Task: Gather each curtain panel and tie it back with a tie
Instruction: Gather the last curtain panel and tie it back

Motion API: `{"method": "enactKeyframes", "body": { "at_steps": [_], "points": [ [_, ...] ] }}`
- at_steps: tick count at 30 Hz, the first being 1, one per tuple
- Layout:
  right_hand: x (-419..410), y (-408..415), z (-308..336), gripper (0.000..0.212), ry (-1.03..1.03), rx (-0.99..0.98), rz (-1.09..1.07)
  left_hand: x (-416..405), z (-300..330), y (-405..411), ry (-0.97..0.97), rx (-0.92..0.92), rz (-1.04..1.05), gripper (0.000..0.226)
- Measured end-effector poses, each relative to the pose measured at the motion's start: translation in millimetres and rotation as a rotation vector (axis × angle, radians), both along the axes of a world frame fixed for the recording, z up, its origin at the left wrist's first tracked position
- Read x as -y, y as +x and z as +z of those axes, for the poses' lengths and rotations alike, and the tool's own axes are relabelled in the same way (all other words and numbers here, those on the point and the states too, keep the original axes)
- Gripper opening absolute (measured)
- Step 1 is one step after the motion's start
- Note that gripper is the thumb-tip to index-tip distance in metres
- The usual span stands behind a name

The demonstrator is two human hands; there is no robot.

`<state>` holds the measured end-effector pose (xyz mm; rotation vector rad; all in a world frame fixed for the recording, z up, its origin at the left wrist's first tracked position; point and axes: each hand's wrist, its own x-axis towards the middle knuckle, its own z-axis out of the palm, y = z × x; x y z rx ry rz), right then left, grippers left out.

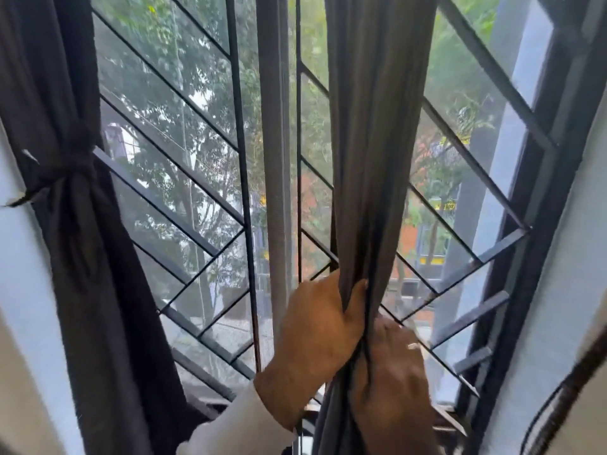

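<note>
A dark grey curtain panel [377, 133] hangs bunched in front of the window, right of centre. My left hand [315, 336] grips its gathered folds from the left side. My right hand [391, 376], with a ring on one finger, clasps the same bunch just below and to the right. At the far left a second dark curtain panel [82, 274] hangs gathered, cinched by a dark tie [70, 178] whose ends stick out to the left.
Behind the curtains is a window with a black diagonal metal grille [184, 178] and a grey centre frame post [274, 159]. Pale walls flank the window on both sides. A dark cord [558, 399] curves across the lower right corner.
</note>
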<state>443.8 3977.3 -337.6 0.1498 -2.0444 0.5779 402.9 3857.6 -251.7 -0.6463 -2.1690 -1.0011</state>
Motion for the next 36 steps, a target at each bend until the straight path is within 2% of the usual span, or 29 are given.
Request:
{"method": "enactKeyframes", "body": {
  "at_steps": [4, 6, 8, 10, 11, 12, 14, 15, 17, 19, 21, 26, 29, 32, 34, 36],
  "points": [
    [19, 15, -21, 0.071, 0.023, 0.084, -0.097, 2, -18, 7, 0.132, 0.095, -0.207, 0.054],
    [20, 15, -33, 0.063, 0.002, 0.094, -0.059, 4, -26, 9, 0.105, 0.152, -0.256, 0.051],
    [17, 15, -44, 0.058, 0.007, 0.079, 0.022, 6, -33, 3, 0.125, 0.199, -0.229, 0.036],
    [5, 18, -57, 0.058, 0.012, 0.091, 0.165, 11, -37, -7, 0.277, 0.288, -0.252, 0.008],
    [-2, 20, -62, 0.055, -0.048, 0.117, 0.261, 14, -37, -11, 0.343, 0.352, -0.286, 0.008],
    [-7, 23, -59, 0.047, -0.154, 0.139, 0.331, 16, -36, -13, 0.390, 0.401, -0.321, 0.021],
    [-10, 26, -52, 0.023, -0.436, 0.156, 0.413, 20, -37, -16, 0.435, 0.454, -0.390, 0.035],
    [-10, 21, -51, 0.027, -0.511, 0.090, 0.340, 20, -37, -17, 0.439, 0.460, -0.418, 0.032],
    [-12, 16, -38, 0.050, -0.644, 0.017, 0.232, 20, -40, -19, 0.428, 0.468, -0.454, 0.020],
    [-21, 9, -26, 0.055, -0.633, 0.037, 0.185, 19, -42, -22, 0.393, 0.469, -0.459, 0.020],
    [-36, -7, -20, 0.056, -0.632, 0.119, 0.164, 18, -41, -25, 0.353, 0.464, -0.453, 0.022],
    [-58, -43, -11, 0.061, -0.549, 0.343, 0.297, 18, -35, -32, 0.346, 0.518, -0.480, 0.019],
    [-58, -45, -8, 0.038, -0.620, 0.316, 0.307, 18, -35, -35, 0.310, 0.479, -0.451, 0.019],
    [-50, -34, -15, 0.024, -0.644, 0.204, 0.246, 16, -38, -34, 0.258, 0.371, -0.311, 0.018],
    [-40, -25, -22, 0.026, -0.577, 0.094, 0.151, 10, -41, -31, 0.201, 0.265, -0.152, 0.019],
    [-26, -16, -30, 0.020, -0.424, -0.055, 0.061, 3, -45, -26, 0.124, 0.146, 0.006, 0.028]
  ]
}}
